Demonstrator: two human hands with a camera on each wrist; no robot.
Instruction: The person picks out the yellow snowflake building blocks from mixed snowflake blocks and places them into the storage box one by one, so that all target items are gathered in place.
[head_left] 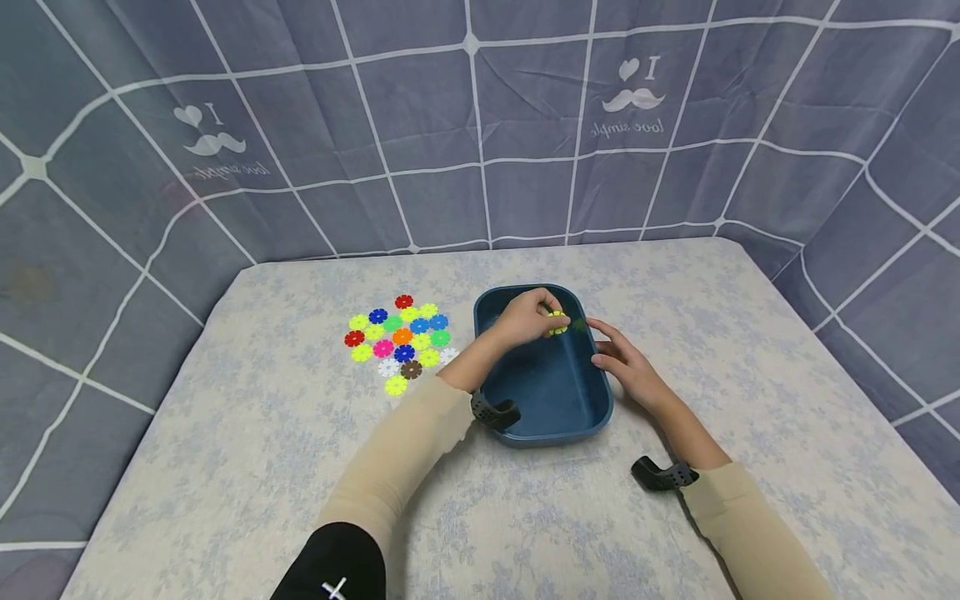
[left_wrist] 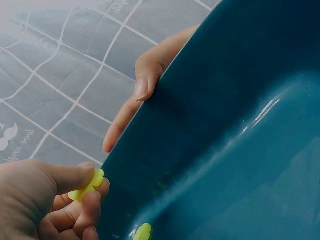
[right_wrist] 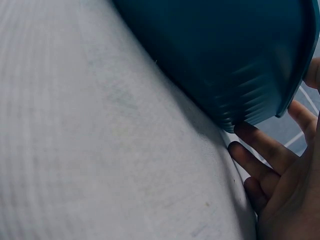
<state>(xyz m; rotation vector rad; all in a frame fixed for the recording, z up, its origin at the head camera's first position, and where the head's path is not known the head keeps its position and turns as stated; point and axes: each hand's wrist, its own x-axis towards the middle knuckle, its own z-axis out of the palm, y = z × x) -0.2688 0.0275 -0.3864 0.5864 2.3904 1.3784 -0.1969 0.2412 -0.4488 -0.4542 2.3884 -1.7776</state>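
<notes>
My left hand [head_left: 528, 321] is over the far part of a dark blue plastic bin [head_left: 543, 437]. Between thumb and fingers it pinches a yellow notched plastic disc [left_wrist: 89, 187], shaped like a flower. Another yellow piece [left_wrist: 144, 232] shows inside the bin at the bottom edge of the left wrist view. My right hand [head_left: 630, 367] is at the bin's right side. Its fingertips touch the outer wall near the corner, and its thumb [left_wrist: 142, 89] lies against the rim. Left of the bin, several loose flower discs [head_left: 402, 337] lie spread in many colours.
A pale patterned cloth covers the table [head_left: 247, 467]. Grey-blue curtains [head_left: 525, 108] with white grid lines stand behind it and at both sides. A black wrist camera [head_left: 495, 412] sits on the left wrist, another camera [head_left: 663, 475] on the right.
</notes>
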